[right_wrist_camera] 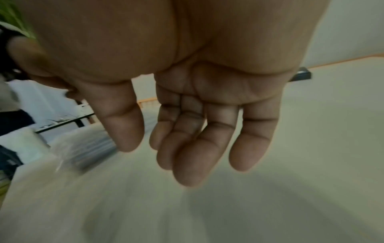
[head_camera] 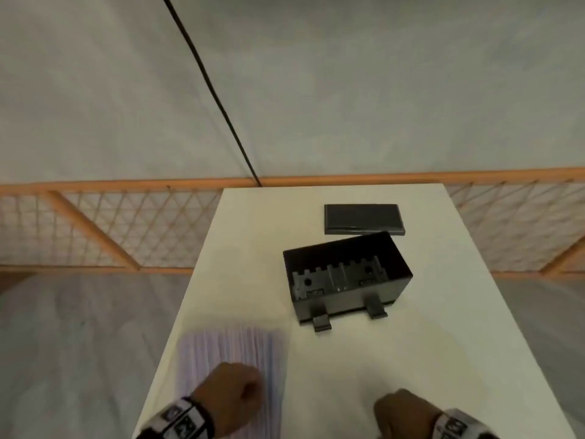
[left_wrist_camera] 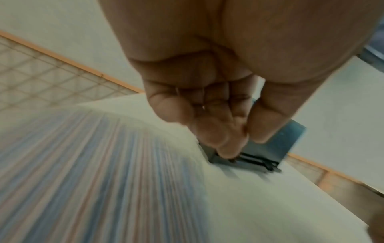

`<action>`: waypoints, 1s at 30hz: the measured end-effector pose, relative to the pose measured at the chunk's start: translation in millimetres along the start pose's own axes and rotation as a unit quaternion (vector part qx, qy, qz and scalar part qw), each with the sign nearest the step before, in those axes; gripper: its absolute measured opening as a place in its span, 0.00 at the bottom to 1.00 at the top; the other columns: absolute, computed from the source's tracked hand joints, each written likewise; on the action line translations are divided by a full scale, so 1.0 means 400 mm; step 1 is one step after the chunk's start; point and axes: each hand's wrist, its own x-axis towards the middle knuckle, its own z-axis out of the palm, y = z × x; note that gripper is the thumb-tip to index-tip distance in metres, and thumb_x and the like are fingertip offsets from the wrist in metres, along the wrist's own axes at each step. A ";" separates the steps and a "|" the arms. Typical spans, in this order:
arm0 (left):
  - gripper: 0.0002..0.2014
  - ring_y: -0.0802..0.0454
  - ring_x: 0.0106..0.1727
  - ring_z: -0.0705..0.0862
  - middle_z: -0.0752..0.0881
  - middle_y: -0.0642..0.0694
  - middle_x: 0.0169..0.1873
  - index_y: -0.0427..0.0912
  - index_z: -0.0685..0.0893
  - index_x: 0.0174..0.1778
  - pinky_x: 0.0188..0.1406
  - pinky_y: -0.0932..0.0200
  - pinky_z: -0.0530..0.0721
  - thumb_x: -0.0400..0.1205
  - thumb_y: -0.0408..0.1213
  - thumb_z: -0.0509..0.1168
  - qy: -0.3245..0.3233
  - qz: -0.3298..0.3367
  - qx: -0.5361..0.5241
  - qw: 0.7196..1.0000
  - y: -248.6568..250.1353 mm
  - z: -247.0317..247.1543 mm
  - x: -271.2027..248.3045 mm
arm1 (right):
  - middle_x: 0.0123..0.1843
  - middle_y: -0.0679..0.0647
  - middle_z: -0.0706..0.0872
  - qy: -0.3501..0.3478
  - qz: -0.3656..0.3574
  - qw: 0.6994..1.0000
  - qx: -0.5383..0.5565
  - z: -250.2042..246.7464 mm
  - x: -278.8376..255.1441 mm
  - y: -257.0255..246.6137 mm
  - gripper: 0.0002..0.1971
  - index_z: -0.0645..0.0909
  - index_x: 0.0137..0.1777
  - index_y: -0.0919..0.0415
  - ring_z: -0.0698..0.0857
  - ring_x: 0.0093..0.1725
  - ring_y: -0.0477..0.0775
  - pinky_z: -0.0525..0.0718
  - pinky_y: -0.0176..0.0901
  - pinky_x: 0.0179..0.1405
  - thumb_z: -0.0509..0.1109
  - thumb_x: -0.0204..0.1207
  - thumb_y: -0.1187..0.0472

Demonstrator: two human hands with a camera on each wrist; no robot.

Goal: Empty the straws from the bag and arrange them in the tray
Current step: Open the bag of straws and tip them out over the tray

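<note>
A clear bag of pastel straws point(head_camera: 228, 346) lies blurred near the table's front left edge. It also shows in the left wrist view point(left_wrist_camera: 83, 172). My left hand point(head_camera: 228, 397) hovers over the bag's near end. Its fingers point(left_wrist_camera: 218, 139) hang relaxed and hold nothing. The tray is an open black box point(head_camera: 357, 299) standing mid-table, to the right of and beyond the bag. Nothing but moulded ridges shows inside it. My right hand point(head_camera: 399, 413) is low over bare table at the front right, its fingers point(right_wrist_camera: 187, 156) loosely extended and empty.
A flat black lid point(head_camera: 362, 218) lies behind the box. The white table point(head_camera: 411, 359) is narrow, with drops to the floor on both sides. A wooden lattice rail point(head_camera: 95, 226) runs behind it, and a black cable point(head_camera: 215, 96) slants down to the far edge.
</note>
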 end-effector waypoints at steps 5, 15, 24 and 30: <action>0.09 0.46 0.53 0.86 0.88 0.48 0.47 0.46 0.89 0.46 0.54 0.58 0.79 0.85 0.45 0.66 0.196 -0.134 -0.030 0.971 -0.125 -0.101 0.099 | 0.56 0.58 0.85 0.043 -0.055 0.997 -0.020 -0.114 0.118 -0.144 0.09 0.75 0.44 0.50 0.82 0.59 0.60 0.78 0.46 0.52 0.65 0.76 0.45; 0.36 0.32 0.66 0.84 0.84 0.33 0.66 0.30 0.78 0.70 0.61 0.45 0.83 0.79 0.59 0.71 0.163 -0.386 -0.225 0.880 -0.453 -0.160 0.286 | 0.44 0.53 0.88 0.114 -0.075 0.991 0.003 -0.273 0.342 -0.432 0.11 0.82 0.42 0.58 0.85 0.44 0.54 0.82 0.43 0.43 0.69 0.76 0.50; 0.14 0.37 0.54 0.87 0.87 0.41 0.45 0.37 0.88 0.44 0.49 0.55 0.79 0.88 0.40 0.61 0.187 -0.278 -0.306 0.891 -0.496 -0.166 0.284 | 0.70 0.52 0.77 0.216 -0.045 0.972 0.075 -0.316 0.588 -0.616 0.26 0.71 0.73 0.53 0.75 0.68 0.57 0.74 0.52 0.68 0.63 0.80 0.40; 0.18 0.42 0.40 0.78 0.79 0.45 0.30 0.44 0.77 0.30 0.46 0.43 0.80 0.88 0.35 0.57 0.200 -0.176 -0.393 0.880 -0.486 -0.162 0.274 | 0.50 0.59 0.84 0.108 -0.069 0.989 0.069 -0.343 0.698 -0.702 0.16 0.80 0.49 0.60 0.82 0.52 0.60 0.75 0.45 0.50 0.55 0.87 0.51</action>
